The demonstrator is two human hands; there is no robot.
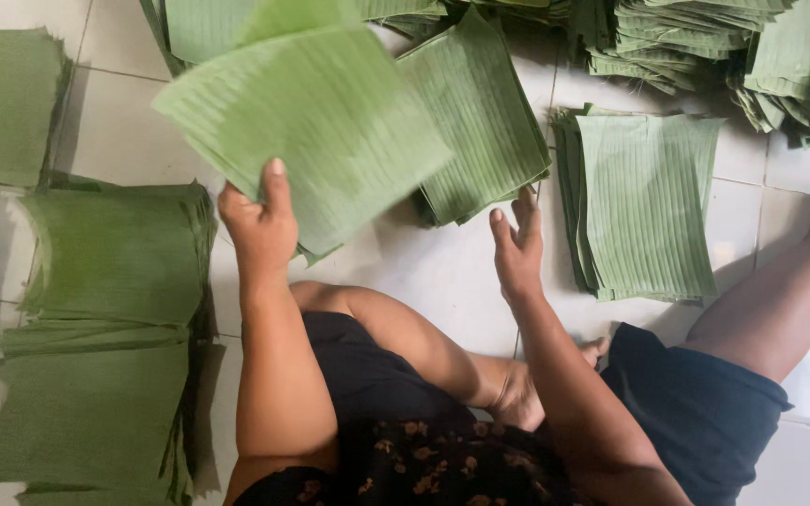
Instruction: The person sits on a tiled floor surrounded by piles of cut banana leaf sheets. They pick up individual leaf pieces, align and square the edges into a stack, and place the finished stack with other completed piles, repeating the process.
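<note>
My left hand grips the near corner of a cut square of green banana leaf, thumb on top, and holds it lifted and blurred above the floor. My right hand is empty, fingers spread, just at the near edge of a tilted stack of leaf squares on the white tiles. Another neat stack of leaf squares lies to the right of that hand. My crossed legs in dark shorts fill the bottom of the view.
Tall stacks of cut leaves stand at my left, with more below and at the far left. Loose heaps of leaves lie along the top right. White floor tiles show between the stacks.
</note>
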